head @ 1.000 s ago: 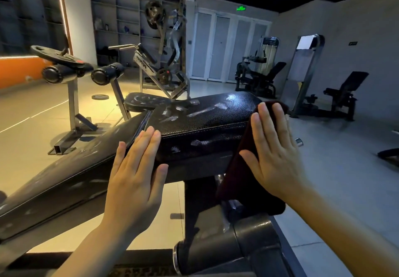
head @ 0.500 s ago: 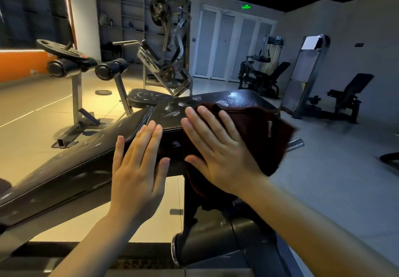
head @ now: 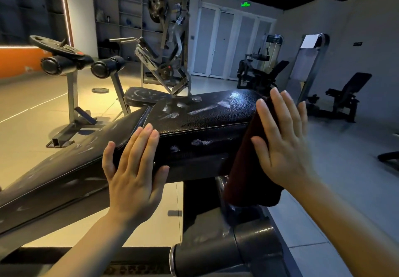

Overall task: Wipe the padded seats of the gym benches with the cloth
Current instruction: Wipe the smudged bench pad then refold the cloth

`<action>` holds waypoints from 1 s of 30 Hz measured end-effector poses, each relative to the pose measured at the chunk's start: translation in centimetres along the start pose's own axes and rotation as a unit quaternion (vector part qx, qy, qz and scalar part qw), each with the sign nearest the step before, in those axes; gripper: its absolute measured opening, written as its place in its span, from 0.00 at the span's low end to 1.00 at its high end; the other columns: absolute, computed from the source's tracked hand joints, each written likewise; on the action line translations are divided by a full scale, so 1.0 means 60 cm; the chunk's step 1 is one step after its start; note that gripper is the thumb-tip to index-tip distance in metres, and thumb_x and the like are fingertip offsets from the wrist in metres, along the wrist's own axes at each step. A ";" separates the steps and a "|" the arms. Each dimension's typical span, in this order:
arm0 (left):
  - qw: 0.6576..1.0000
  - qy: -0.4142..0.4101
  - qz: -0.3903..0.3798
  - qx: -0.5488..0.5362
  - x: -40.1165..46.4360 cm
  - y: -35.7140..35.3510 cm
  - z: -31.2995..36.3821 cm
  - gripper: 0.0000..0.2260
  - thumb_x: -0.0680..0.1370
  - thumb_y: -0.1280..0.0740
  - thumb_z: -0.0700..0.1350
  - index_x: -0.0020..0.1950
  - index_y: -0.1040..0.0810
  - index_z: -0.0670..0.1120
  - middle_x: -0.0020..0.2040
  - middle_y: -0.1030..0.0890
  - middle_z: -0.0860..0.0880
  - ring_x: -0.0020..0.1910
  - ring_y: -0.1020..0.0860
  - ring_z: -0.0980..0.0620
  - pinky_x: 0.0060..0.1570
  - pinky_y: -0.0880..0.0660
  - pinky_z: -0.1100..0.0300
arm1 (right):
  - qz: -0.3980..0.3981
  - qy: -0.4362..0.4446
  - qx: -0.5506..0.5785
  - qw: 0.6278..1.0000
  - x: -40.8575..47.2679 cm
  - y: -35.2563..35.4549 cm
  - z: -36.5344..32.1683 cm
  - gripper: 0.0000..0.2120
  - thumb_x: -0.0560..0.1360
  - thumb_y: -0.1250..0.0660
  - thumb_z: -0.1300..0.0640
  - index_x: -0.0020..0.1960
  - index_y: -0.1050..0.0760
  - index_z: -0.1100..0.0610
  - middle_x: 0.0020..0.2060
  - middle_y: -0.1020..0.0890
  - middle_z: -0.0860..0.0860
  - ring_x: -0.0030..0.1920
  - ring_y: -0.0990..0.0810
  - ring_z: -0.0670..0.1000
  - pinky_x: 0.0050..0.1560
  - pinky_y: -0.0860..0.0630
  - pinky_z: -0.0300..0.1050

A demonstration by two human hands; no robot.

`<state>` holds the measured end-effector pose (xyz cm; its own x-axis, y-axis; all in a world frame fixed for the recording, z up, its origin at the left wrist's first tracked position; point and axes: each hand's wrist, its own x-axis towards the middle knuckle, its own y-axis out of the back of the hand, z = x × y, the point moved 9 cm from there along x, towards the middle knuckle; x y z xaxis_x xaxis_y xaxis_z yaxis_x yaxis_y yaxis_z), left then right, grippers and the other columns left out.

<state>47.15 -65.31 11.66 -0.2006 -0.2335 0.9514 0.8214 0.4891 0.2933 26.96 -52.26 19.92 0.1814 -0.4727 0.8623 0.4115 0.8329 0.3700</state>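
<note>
A black padded seat (head: 207,114) of a gym bench fills the middle, its leather smeared with pale streaks. The long backrest pad (head: 64,168) slopes down to the left. My left hand (head: 133,168) lies flat with straight fingers on the seat's near side edge. My right hand (head: 282,140) presses a dark maroon cloth (head: 244,175) flat against the seat's right end; the cloth hangs down below the pad.
A black foam roller (head: 226,253) on the bench frame sits just below the hands. Another bench with roller pads (head: 108,67) and a weight plate (head: 58,47) stands at left. Machines (head: 168,45) and a black bench (head: 345,95) line the far walls.
My right hand swept the cloth left across the seat's front half a second ago, then back to the seat's right end. My left hand has stayed on the near edge.
</note>
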 end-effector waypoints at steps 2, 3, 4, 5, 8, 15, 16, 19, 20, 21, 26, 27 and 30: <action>1.000 -0.003 0.006 0.005 -0.001 -0.004 -0.001 0.23 0.83 0.48 0.54 0.75 0.38 0.44 0.74 0.35 0.46 0.77 0.43 0.53 0.74 0.53 0.47 | 0.006 -0.006 -0.008 1.000 0.006 -0.004 -0.021 0.25 0.84 0.52 0.45 0.77 0.44 0.57 0.75 0.41 0.60 0.76 0.45 0.63 0.74 0.49 0.69; 1.000 -0.006 0.009 0.007 -0.001 -0.004 -0.001 0.24 0.83 0.48 0.54 0.75 0.38 0.44 0.74 0.35 0.46 0.77 0.42 0.53 0.74 0.53 0.47 | 0.011 -0.011 -0.025 1.000 0.010 -0.004 -0.031 0.25 0.84 0.52 0.44 0.77 0.43 0.56 0.75 0.40 0.60 0.76 0.44 0.63 0.74 0.48 0.69; 1.000 -0.007 0.010 0.009 0.000 -0.004 0.000 0.24 0.82 0.49 0.55 0.75 0.39 0.44 0.74 0.35 0.46 0.77 0.42 0.53 0.74 0.53 0.48 | 0.015 -0.018 -0.041 0.999 0.014 -0.004 -0.040 0.25 0.84 0.52 0.44 0.77 0.43 0.56 0.75 0.38 0.59 0.76 0.43 0.63 0.74 0.48 0.68; 1.000 -0.008 0.012 0.009 0.000 -0.003 0.001 0.24 0.82 0.49 0.55 0.75 0.39 0.44 0.74 0.35 0.46 0.77 0.42 0.53 0.74 0.53 0.48 | 0.018 -0.028 -0.052 0.998 0.017 -0.005 -0.048 0.25 0.84 0.52 0.44 0.77 0.42 0.55 0.75 0.37 0.59 0.75 0.42 0.62 0.74 0.48 0.68; 1.000 0.001 0.011 0.002 0.001 -0.001 0.004 0.24 0.83 0.50 0.55 0.75 0.39 0.45 0.74 0.35 0.46 0.76 0.40 0.52 0.74 0.53 0.49 | 0.014 -0.032 -0.057 0.998 0.033 -0.010 -0.083 0.26 0.84 0.54 0.43 0.77 0.42 0.55 0.75 0.36 0.57 0.76 0.41 0.60 0.73 0.50 0.67; 0.999 0.013 -0.013 -0.047 0.003 0.019 0.003 0.23 0.84 0.52 0.53 0.75 0.37 0.44 0.75 0.35 0.46 0.75 0.37 0.50 0.73 0.47 0.46 | -0.015 0.039 -0.009 0.999 0.069 -0.046 -0.231 0.26 0.82 0.47 0.44 0.76 0.43 0.54 0.75 0.34 0.58 0.76 0.39 0.57 0.74 0.54 0.66; 0.998 0.015 -0.022 -0.053 0.004 0.022 0.001 0.23 0.84 0.52 0.53 0.75 0.37 0.44 0.75 0.34 0.46 0.75 0.37 0.50 0.72 0.46 0.46 | -0.019 0.043 0.002 0.999 0.069 -0.044 -0.235 0.26 0.82 0.47 0.45 0.77 0.42 0.55 0.75 0.35 0.58 0.76 0.39 0.57 0.74 0.53 0.65; 0.998 0.004 -0.048 -0.050 0.006 0.027 -0.005 0.23 0.84 0.52 0.53 0.75 0.35 0.43 0.75 0.34 0.46 0.74 0.37 0.51 0.72 0.45 0.48 | -0.037 0.099 0.017 0.994 0.062 -0.035 -0.227 0.27 0.82 0.46 0.47 0.76 0.38 0.60 0.74 0.34 0.59 0.76 0.38 0.57 0.75 0.50 0.61; 0.998 -0.008 -0.054 -0.040 0.007 0.028 -0.006 0.23 0.84 0.51 0.53 0.75 0.35 0.43 0.75 0.33 0.46 0.74 0.36 0.50 0.72 0.45 0.50 | -0.045 0.125 0.005 0.991 0.057 -0.033 -0.218 0.27 0.82 0.46 0.47 0.75 0.37 0.60 0.74 0.33 0.59 0.75 0.37 0.57 0.76 0.48 0.59; 0.997 -0.024 -0.061 -0.029 0.007 0.029 -0.007 0.23 0.84 0.51 0.53 0.75 0.35 0.43 0.75 0.33 0.45 0.74 0.36 0.49 0.73 0.46 0.51 | -0.055 0.145 -0.012 0.988 0.051 -0.032 -0.202 0.27 0.82 0.47 0.46 0.75 0.37 0.60 0.74 0.33 0.58 0.75 0.37 0.56 0.76 0.48 0.57; 0.996 -0.053 -0.068 0.025 -0.001 0.023 -0.034 0.25 0.81 0.46 0.53 0.76 0.38 0.43 0.75 0.36 0.43 0.75 0.39 0.45 0.75 0.50 0.53 | -0.057 0.127 -0.128 0.982 0.018 -0.009 -0.062 0.30 0.82 0.48 0.39 0.78 0.43 0.53 0.74 0.34 0.56 0.75 0.39 0.58 0.74 0.52 0.66; 0.996 -0.051 -0.062 0.031 -0.003 0.021 -0.039 0.25 0.82 0.47 0.54 0.76 0.39 0.43 0.75 0.36 0.42 0.76 0.40 0.44 0.75 0.50 0.52 | -0.056 0.116 -0.140 0.982 0.014 -0.005 -0.043 0.30 0.82 0.47 0.38 0.78 0.44 0.52 0.75 0.34 0.56 0.75 0.39 0.59 0.72 0.51 0.70; 0.998 -0.047 -0.028 0.042 -0.007 0.017 -0.040 0.25 0.82 0.48 0.54 0.76 0.39 0.43 0.75 0.35 0.42 0.75 0.38 0.44 0.74 0.48 0.51 | -0.049 0.101 -0.113 0.987 0.007 -0.004 -0.039 0.30 0.82 0.47 0.38 0.78 0.44 0.53 0.74 0.34 0.57 0.75 0.40 0.62 0.70 0.44 0.74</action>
<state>49.33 -66.72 11.33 -0.2972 -0.1837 0.9370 0.7609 0.5472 0.3487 29.03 -53.35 19.40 0.2957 -0.6152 0.7308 0.6203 0.7055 0.3429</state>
